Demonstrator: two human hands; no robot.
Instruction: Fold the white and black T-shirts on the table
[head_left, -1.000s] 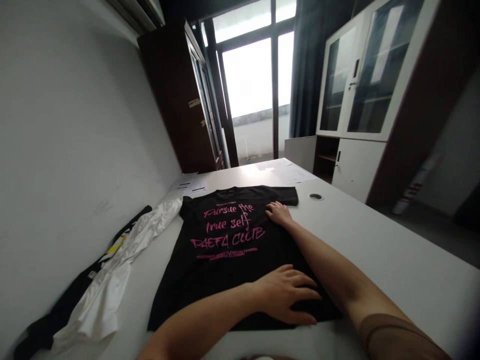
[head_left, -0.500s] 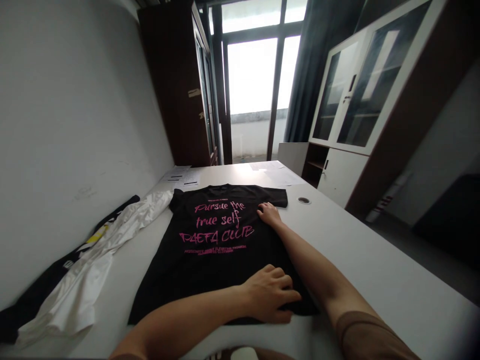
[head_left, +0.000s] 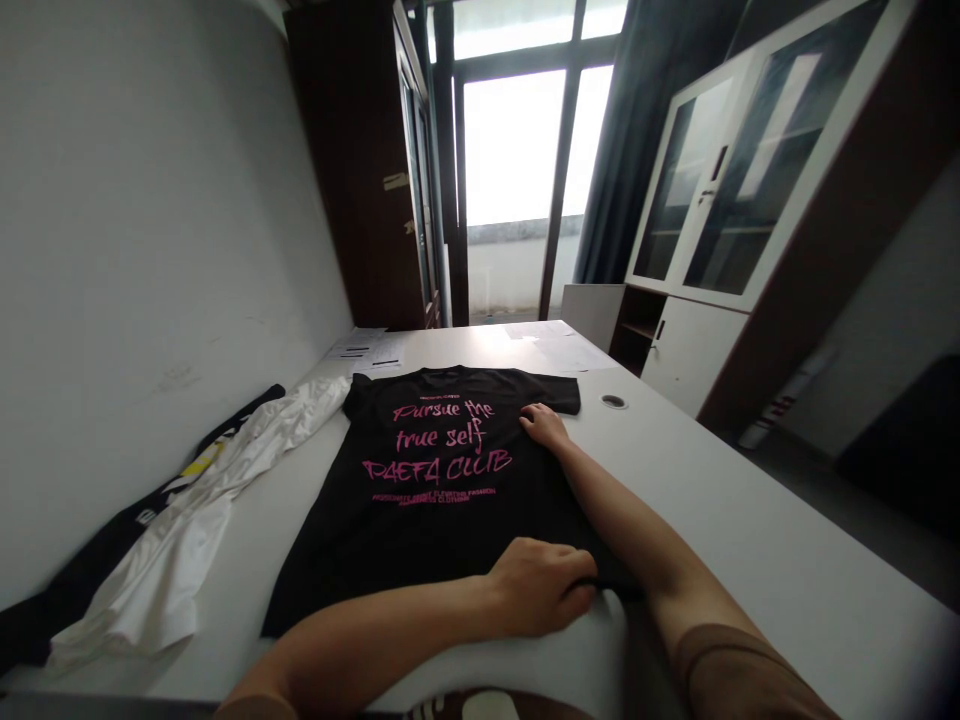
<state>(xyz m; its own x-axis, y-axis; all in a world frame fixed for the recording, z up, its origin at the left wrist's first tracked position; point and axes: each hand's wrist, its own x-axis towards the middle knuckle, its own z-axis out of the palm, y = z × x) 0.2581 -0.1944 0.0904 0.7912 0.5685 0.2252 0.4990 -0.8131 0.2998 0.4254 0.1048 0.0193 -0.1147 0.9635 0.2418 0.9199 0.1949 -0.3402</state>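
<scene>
A black T-shirt (head_left: 330, 540) with pink lettering lies spread on the white table, its collar away from me. My left hand (head_left: 541, 588) crosses over the near end of the shirt, closed on its hem towards the right corner, and a bit of dark cloth shows between thumb and fingers. Farther up, my right hand (head_left: 545, 426) is at the shirt's right side below the sleeve. Its fingers are curled together on the fabric, and the pinched cloth is mostly hidden beneath them.
A white garment (head_left: 225, 490) and a dark garment (head_left: 90, 560) with a yellow patch lie along the wall at left. Papers (head_left: 371, 348) rest at the table's far end. A round cable hole (head_left: 614, 402) sits right of the sleeve. Cabinets (head_left: 697, 350) stand beyond.
My left hand has gone from loosely spread fingers over the hem to a closed grip on it, and the hem there is lifted slightly. My right hand stays at the shirt's side.
</scene>
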